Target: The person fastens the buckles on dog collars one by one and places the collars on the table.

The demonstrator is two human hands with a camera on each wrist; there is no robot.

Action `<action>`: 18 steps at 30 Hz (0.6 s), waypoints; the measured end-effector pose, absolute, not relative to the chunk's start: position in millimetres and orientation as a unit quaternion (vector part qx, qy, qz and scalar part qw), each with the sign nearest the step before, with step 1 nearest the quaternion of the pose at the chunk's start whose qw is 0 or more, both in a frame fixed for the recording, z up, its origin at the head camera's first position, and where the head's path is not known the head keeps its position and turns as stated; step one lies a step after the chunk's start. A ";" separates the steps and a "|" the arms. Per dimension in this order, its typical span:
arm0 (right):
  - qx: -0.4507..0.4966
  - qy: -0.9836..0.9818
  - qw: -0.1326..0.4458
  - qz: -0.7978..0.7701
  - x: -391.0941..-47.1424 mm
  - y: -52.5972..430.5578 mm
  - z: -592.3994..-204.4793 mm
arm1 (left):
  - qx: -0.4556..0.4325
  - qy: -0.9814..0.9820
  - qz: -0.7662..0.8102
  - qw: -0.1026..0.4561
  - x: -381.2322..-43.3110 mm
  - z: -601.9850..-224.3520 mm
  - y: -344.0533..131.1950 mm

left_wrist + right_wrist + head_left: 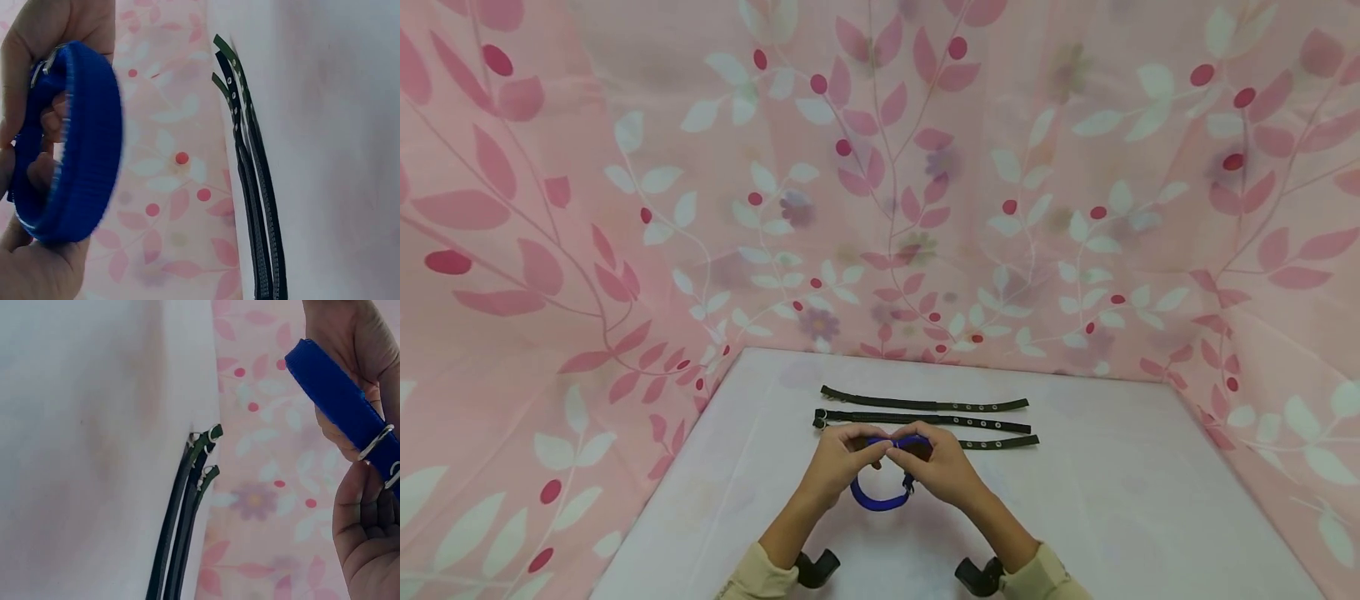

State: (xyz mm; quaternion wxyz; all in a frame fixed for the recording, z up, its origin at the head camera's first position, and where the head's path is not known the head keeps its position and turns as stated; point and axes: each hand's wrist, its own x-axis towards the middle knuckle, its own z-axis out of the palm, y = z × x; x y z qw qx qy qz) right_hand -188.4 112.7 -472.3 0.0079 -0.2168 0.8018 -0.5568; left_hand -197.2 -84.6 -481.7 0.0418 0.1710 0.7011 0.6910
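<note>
Both hands hold a blue collar point(880, 504) bent into a loop, low in the middle of the head view. My left hand point(837, 467) pinches its upper part from the left. From the other side my right hand point(946, 468) grips the same stretch, the two hands' fingertips meeting. In the left wrist view the loop's ribbed blue band point(97, 144) faces the camera, with silver metal near its top. Silver rings point(378, 444) show on the collar in the right wrist view. Fingers hide the part being handled.
Three dark straps lie side by side beyond the hands: a far one point(917, 405), a middle one point(895, 417) and a near one point(1000, 443) partly covered. They have metal rings at left, eyelets at right. Pink leaf-patterned cloth point(880, 208) surrounds the white table point(1112, 483).
</note>
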 end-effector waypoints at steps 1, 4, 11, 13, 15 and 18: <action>-0.218 0.803 0.003 -0.554 -188.0 113.1 -472.9 | 0.165 0.700 0.693 0.051 -197.2 -481.0 -84.9; -0.225 0.800 -0.018 -0.555 -186.9 113.7 -474.2 | 0.155 0.693 0.700 0.070 -196.6 -477.5 -84.7; -0.216 0.783 -0.060 -0.580 -185.6 111.0 -471.9 | 0.151 0.662 0.729 0.086 -196.7 -474.4 -80.6; -0.206 0.780 -0.059 -0.588 -184.8 109.8 -470.4 | 0.147 0.655 0.736 0.089 -196.9 -475.3 -79.7; -0.198 0.776 -0.051 -0.597 -180.2 108.3 -463.6 | 0.138 0.653 0.740 0.088 -196.5 -477.0 -79.4; -0.192 0.770 -0.047 -0.607 -172.2 105.5 -453.7 | 0.129 0.658 0.738 0.077 -195.0 -479.8 -79.6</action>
